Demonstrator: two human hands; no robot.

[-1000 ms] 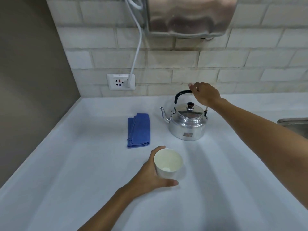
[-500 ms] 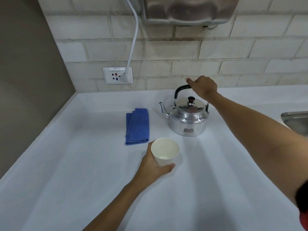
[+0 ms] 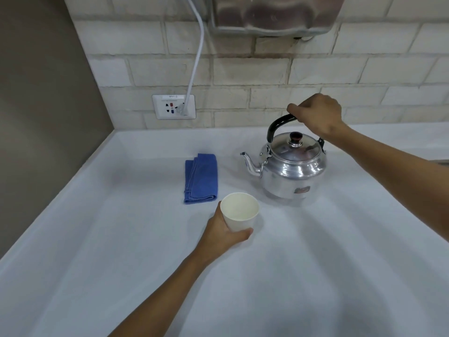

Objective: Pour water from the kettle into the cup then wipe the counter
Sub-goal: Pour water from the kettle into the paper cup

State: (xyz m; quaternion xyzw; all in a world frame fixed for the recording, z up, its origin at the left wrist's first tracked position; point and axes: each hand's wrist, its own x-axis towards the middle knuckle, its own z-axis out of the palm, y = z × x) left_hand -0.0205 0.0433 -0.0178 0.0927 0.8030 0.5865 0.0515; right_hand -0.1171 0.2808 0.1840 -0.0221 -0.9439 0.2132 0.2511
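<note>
A shiny metal kettle (image 3: 292, 171) with a black arched handle stands on the white counter (image 3: 121, 239), its spout pointing left. My right hand (image 3: 315, 115) is closed around the top of that handle. In front of the kettle stands a white paper cup (image 3: 239, 211), upright and apparently holding no water. My left hand (image 3: 223, 233) grips the cup's lower side from the near left. A folded blue cloth (image 3: 201, 178) lies flat to the left of the kettle, just behind the cup.
A brick wall runs along the counter's back, with a white wall socket (image 3: 173, 106) and a plugged-in white cable (image 3: 195, 57). A steel appliance (image 3: 277, 13) hangs above the kettle. A brown side wall closes the left. A sink edge (image 3: 443, 162) shows at far right.
The view has tilted so everything sits higher in frame. My left hand slid the cup a little closer to the kettle and cloth. My right hand stays on the kettle handle.
</note>
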